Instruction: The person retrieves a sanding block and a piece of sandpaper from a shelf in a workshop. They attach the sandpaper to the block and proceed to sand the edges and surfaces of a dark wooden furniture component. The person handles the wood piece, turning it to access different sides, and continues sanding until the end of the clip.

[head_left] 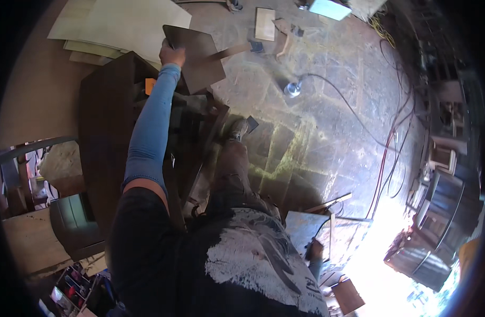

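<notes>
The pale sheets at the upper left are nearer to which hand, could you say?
Left: the left hand holds a dark panel close by the pale sheets in view, while the right hand is far off toward the lower right.

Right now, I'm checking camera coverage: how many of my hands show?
2: the left hand holds a dark brown panel at upper left; the right hand is lower right, beside the shirt, its grip unclear.

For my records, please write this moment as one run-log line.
left hand: holding dark panel | right hand: low at side, grip unclear | nearby: dark cabinet | floor: silver cup
</notes>
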Action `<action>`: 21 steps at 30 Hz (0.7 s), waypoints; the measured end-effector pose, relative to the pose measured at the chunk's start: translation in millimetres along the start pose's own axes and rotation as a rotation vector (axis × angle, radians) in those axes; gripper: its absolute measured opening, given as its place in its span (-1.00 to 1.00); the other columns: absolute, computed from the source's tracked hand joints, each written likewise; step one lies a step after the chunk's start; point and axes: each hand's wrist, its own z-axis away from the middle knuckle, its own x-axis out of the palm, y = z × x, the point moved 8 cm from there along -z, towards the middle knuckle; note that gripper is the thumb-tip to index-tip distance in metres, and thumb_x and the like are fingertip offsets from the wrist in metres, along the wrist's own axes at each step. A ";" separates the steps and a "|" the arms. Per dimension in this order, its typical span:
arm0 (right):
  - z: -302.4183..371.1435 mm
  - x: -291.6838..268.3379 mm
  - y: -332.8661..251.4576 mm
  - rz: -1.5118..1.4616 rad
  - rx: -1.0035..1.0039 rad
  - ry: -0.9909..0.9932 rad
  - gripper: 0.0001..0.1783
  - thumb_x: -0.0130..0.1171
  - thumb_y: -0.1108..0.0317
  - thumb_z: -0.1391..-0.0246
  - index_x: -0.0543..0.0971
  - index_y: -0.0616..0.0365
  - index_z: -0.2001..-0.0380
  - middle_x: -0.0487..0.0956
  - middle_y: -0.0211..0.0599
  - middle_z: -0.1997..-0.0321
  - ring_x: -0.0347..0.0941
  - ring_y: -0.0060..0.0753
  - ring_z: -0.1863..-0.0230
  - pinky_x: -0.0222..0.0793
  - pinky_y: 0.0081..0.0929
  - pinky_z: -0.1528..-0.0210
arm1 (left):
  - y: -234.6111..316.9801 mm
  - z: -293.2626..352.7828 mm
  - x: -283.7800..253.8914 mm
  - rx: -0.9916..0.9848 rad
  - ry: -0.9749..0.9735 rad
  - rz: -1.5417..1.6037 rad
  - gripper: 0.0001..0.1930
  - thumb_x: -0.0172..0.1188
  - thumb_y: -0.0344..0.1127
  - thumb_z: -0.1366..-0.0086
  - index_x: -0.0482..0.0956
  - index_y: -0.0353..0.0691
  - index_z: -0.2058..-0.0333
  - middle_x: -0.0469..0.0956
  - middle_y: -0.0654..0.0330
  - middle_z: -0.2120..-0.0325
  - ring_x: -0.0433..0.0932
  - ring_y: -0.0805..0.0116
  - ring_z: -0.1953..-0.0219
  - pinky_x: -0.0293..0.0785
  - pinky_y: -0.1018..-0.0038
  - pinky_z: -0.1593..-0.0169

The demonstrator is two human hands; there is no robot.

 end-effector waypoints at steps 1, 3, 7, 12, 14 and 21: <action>-3.7 9.8 -22.3 0.111 -0.135 -0.025 -0.56 0.10 0.05 -0.20 0.64 0.29 0.34 0.65 -0.06 0.47 0.60 -0.19 0.46 0.48 -0.26 0.36 | -28.6 -6.9 2.8 -0.025 0.010 0.056 -0.50 0.23 -0.48 0.00 0.49 -0.31 -0.02 0.66 -0.08 0.21 0.66 -0.02 0.13 0.55 0.24 0.02; -14.2 25.3 -54.5 0.264 -0.045 -0.146 -0.53 0.12 0.04 -0.19 0.66 0.31 0.21 0.69 0.00 0.34 0.64 -0.18 0.36 0.51 -0.29 0.28 | -76.8 -8.7 4.8 -0.095 0.089 -0.208 -0.48 0.21 -0.50 0.00 0.46 -0.34 -0.02 0.65 -0.05 0.18 0.65 0.02 0.10 0.52 0.25 -0.05; -8.4 -1.3 -195.7 0.087 0.104 -0.233 -0.44 0.12 -0.02 -0.19 0.64 0.36 0.10 0.70 0.03 0.28 0.63 -0.16 0.26 0.49 -0.27 0.17 | -99.0 43.3 14.5 -0.231 0.128 0.193 -0.52 0.23 -0.52 -0.01 0.47 -0.36 0.01 0.64 0.01 0.18 0.63 0.15 0.09 0.46 0.31 -0.09; -95.1 -56.0 -227.2 0.320 -0.189 -0.296 -0.46 0.12 0.03 -0.21 0.63 0.41 0.13 0.69 0.06 0.30 0.58 -0.33 0.36 0.47 -0.37 0.28 | -47.5 133.6 -37.2 -0.311 0.141 0.517 -0.49 0.25 -0.59 -0.09 0.44 -0.40 -0.08 0.62 0.07 0.12 0.59 0.30 0.06 0.48 0.39 -0.06; -124.3 -74.2 -248.8 0.212 0.019 -0.272 -0.47 0.15 0.05 -0.20 0.63 0.41 0.14 0.69 0.06 0.28 0.57 -0.33 0.36 0.46 -0.36 0.26 | -10.5 157.5 -81.8 -0.253 0.138 0.472 -0.41 0.24 -0.62 -0.12 0.38 -0.41 -0.18 0.58 0.10 0.05 0.55 0.34 0.00 0.45 0.41 -0.11; -288.6 -122.7 -395.9 0.773 -0.694 -0.126 -0.54 0.10 0.08 -0.21 0.68 0.27 0.12 0.65 0.19 0.12 0.58 0.10 -0.01 0.43 -0.19 -0.08 | 166.3 355.2 -361.2 0.236 0.404 -0.571 -0.58 0.20 -0.47 -0.21 0.59 -0.27 -0.08 0.63 0.10 0.07 0.56 0.23 -0.01 0.46 0.35 -0.15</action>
